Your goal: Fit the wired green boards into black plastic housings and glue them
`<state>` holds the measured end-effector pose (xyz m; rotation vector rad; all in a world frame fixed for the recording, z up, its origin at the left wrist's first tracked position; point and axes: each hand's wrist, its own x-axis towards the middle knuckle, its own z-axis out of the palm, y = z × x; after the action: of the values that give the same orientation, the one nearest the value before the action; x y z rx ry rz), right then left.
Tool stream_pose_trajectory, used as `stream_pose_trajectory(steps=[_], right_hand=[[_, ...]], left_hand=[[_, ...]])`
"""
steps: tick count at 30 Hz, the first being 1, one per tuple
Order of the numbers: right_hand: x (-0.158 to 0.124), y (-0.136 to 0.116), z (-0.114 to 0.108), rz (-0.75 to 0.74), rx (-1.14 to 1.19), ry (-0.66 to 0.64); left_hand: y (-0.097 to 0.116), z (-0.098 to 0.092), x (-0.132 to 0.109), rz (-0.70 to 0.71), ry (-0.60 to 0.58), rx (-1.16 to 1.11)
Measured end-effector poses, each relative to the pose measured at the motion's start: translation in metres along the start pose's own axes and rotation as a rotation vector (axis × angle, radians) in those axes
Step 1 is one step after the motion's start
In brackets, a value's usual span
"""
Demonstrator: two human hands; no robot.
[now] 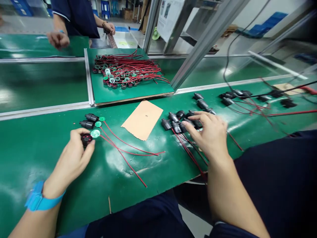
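My left hand (76,150) pinches a round black housing (86,140) between thumb and fingers. A green circuit disc (95,133) with a red wire sits at its side. Just beyond lie two more black housings (91,117), each near a small green disc with a red wire trailing right. My right hand (210,132) reaches over a cluster of black cylindrical housings (176,127), thumb and fingers apart and touching or nearly touching the nearest ones. Red and black wires (187,150) run from this cluster toward the table's front edge.
A brown cardboard piece (143,120) lies between my hands. Behind it, a raised green board (111,96) bears a pile of red-wired parts (128,71). More black housings (228,99) and wires lie at right. A metal post (198,49) slants upward. Across the bench stands another person (74,19).
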<state>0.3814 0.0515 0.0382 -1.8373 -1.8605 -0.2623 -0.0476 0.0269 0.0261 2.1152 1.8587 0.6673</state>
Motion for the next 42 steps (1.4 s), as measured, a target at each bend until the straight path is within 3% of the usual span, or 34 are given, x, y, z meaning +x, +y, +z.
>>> stream_pose_trajectory(steps=[2,5,7,10,14,19,30,33,38,42], right_hand=[[-0.003,-0.042,-0.005,-0.215,0.191,-0.063],[-0.006,-0.106,-0.003,-0.446,0.502,-0.295],[-0.007,-0.14,0.005,-0.497,0.649,-0.435],[-0.01,-0.171,0.022,-0.454,0.822,-0.586],[-0.015,-0.185,0.038,-0.249,1.087,-0.759],[-0.019,-0.186,0.044,-0.031,1.281,-0.85],[-0.026,-0.183,0.049,0.092,1.435,-0.936],[-0.023,-0.18,0.045,-0.002,1.302,-0.821],[-0.009,-0.163,0.017,-0.298,0.987,-0.365],[0.01,-0.123,-0.003,-0.405,0.579,-0.068]], left_hand=[[0.008,0.0,-0.004,0.082,0.035,-0.059],[0.017,0.001,-0.009,0.204,0.096,-0.091],[0.021,0.0,-0.011,0.259,0.115,-0.112],[0.023,-0.001,-0.012,0.297,0.14,-0.137],[0.023,0.0,-0.012,0.299,0.171,-0.128],[0.025,0.004,-0.015,0.313,0.216,-0.043],[0.036,0.005,-0.018,0.275,0.241,-0.126],[0.035,0.006,-0.019,0.235,0.243,-0.147],[0.03,0.007,-0.021,0.194,0.311,-0.141],[0.028,0.005,-0.022,0.189,0.345,-0.142]])
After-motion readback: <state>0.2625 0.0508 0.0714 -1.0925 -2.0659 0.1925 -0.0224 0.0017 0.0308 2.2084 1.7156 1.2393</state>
